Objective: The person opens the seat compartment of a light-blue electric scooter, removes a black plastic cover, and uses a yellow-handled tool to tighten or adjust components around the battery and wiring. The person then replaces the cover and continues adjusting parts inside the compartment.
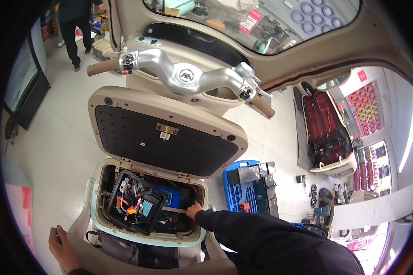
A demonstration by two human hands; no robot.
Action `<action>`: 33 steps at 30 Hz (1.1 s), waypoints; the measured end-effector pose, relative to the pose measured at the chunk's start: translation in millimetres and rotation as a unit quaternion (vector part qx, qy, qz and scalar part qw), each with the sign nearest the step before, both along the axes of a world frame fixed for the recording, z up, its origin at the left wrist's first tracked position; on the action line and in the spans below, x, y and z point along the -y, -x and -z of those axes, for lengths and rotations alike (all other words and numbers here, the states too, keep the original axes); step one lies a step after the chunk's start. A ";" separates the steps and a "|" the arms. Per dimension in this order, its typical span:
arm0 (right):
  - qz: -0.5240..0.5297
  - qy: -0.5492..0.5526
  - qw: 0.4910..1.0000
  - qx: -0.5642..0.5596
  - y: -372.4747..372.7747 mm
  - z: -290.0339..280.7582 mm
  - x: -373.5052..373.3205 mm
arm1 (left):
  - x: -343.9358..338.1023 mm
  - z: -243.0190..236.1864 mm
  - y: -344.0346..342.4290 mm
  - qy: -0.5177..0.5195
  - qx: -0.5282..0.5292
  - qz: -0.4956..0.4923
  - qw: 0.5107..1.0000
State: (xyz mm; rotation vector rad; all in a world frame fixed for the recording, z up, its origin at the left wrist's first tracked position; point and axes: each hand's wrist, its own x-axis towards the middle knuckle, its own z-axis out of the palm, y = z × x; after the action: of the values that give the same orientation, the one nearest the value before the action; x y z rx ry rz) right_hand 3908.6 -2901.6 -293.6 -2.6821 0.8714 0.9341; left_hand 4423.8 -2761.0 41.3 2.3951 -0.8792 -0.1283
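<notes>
In front of me is an open storage compartment (101, 227) of a beige, light-green-trimmed scooter. My right hand (195, 210) reaches to its right inner side with fingers bent closed; the fingertips are hidden, next to a thin pale strip (174, 210). A black tray (159, 211) lies tilted in the compartment, with tangled wires, connectors (132, 210) and a small light-blue box (147, 208). Behind it shows a blue block (173, 198). At lower left, my left hand (63, 250) is beside a beige padded panel (124, 266), fingers loosely bent and slightly apart, nothing visible in them.
The compartment's hinged lid (165, 137) stands raised, below silver handlebars (186, 75) and a windshield (261, 23). Right of the scooter, a blue plastic pallet (234, 190) bears black batteries (260, 188). Another vehicle body (326, 123) stands farther right. A person (75, 32) is at the far left.
</notes>
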 end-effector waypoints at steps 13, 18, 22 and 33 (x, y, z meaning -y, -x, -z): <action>0.086 -0.004 0.996 0.018 5.8 -1.0 2.3 | 14.2 -19.4 24.1 -0.005 -0.032 0.005 0.999; 0.073 -0.006 0.997 -0.020 0.3 -9.7 -2.8 | 23.9 -42.3 40.5 -0.044 -0.031 -0.034 0.998; 0.062 0.022 0.998 -0.023 0.2 -11.1 -3.9 | 25.1 -46.4 46.1 -0.028 -0.035 -0.049 0.998; 0.125 -0.016 0.991 -0.049 -9.0 -14.9 1.5 | 33.6 -64.7 57.4 -0.044 -0.044 -0.088 0.994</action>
State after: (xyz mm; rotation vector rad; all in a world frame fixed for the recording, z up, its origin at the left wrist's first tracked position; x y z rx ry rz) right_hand 3917.6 -2903.1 -278.8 -2.4425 1.1694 1.0175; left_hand 4366.4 -2794.7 106.0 2.5153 -0.6318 -0.2056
